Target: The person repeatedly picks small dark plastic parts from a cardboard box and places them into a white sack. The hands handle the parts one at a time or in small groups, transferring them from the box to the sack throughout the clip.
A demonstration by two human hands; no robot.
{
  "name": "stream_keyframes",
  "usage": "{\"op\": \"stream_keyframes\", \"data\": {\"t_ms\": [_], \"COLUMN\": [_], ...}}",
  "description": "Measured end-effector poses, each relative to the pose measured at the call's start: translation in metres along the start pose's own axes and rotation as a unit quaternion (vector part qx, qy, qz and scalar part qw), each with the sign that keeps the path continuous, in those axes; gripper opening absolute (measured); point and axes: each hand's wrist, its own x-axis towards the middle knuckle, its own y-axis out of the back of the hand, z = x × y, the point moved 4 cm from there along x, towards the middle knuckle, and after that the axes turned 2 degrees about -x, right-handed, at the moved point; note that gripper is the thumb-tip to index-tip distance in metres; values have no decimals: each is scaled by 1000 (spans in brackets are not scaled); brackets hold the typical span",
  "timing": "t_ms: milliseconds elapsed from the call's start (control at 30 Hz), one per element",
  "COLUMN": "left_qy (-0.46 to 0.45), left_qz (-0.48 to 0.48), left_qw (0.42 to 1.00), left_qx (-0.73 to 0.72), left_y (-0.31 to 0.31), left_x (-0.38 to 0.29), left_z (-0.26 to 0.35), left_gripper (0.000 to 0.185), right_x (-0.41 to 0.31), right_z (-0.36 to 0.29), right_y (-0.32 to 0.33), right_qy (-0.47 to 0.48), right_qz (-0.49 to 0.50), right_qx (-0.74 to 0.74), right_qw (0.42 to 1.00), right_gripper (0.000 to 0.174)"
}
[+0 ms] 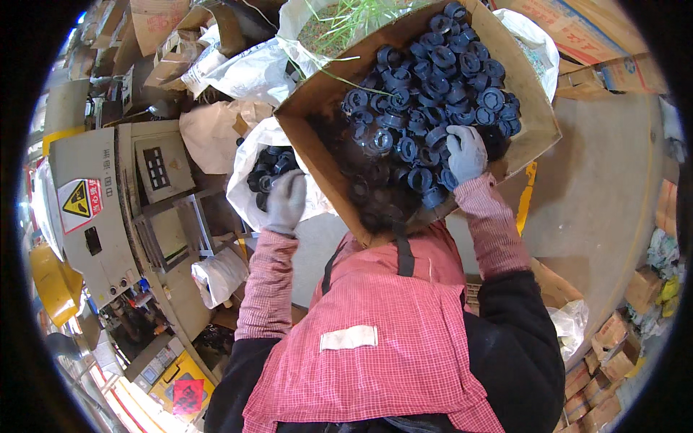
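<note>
A cardboard box (pixel 319 168) in front of me holds a heap of dark ring-shaped plastic parts (pixel 433 86). My right hand (pixel 466 154), in a light grey glove, rests on the parts near the box's near right edge, fingers curled by a ring; whether it grips one I cannot tell. To the left of the box stands a white woven sack (pixel 238 189) with more black parts (pixel 273 162) inside. My left hand (pixel 287 200), gloved too and blurred, is over the sack's near side with its fingers bent; what is in it, if anything, is hidden.
A machine cabinet (pixel 97 216) with a warning sign stands at the left, beside a metal frame (pixel 176 227). White sacks (pixel 243 70) and green strands (pixel 357 24) lie beyond the box. Cardboard cartons (pixel 584 32) stand at the upper right, more boxes (pixel 612 346) at the lower right.
</note>
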Motion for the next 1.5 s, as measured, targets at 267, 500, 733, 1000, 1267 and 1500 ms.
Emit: {"op": "stream_keyframes", "data": {"t_ms": [267, 500, 733, 1000, 1267, 1500], "left_qy": [227, 46, 105, 171, 41, -18], "left_qz": [-226, -184, -489, -381, -282, -176], "left_qw": [604, 892, 789, 598, 808, 886], "left_qx": [-730, -410, -358, -684, -517, -429], "left_y": [-139, -119, -81, -55, -88, -74], "left_x": [11, 13, 1, -8, -30, -45], "left_z": [132, 123, 102, 76, 78, 47], "left_gripper": [52, 51, 67, 80, 59, 32], "right_x": [-44, -32, -72, -52, -57, -51], "right_z": [-141, -134, -119, -138, -161, -71], "right_y": [48, 29, -7, 24, 20, -64], "right_qy": [356, 266, 208, 91, 34, -315], "right_qz": [11, -161, -428, -229, -208, -194], "right_qx": [69, -126, 166, 287, 335, 480], "right_qw": [932, 942, 864, 926, 918, 795], "right_gripper": [37, 52, 44, 46, 30, 27]}}
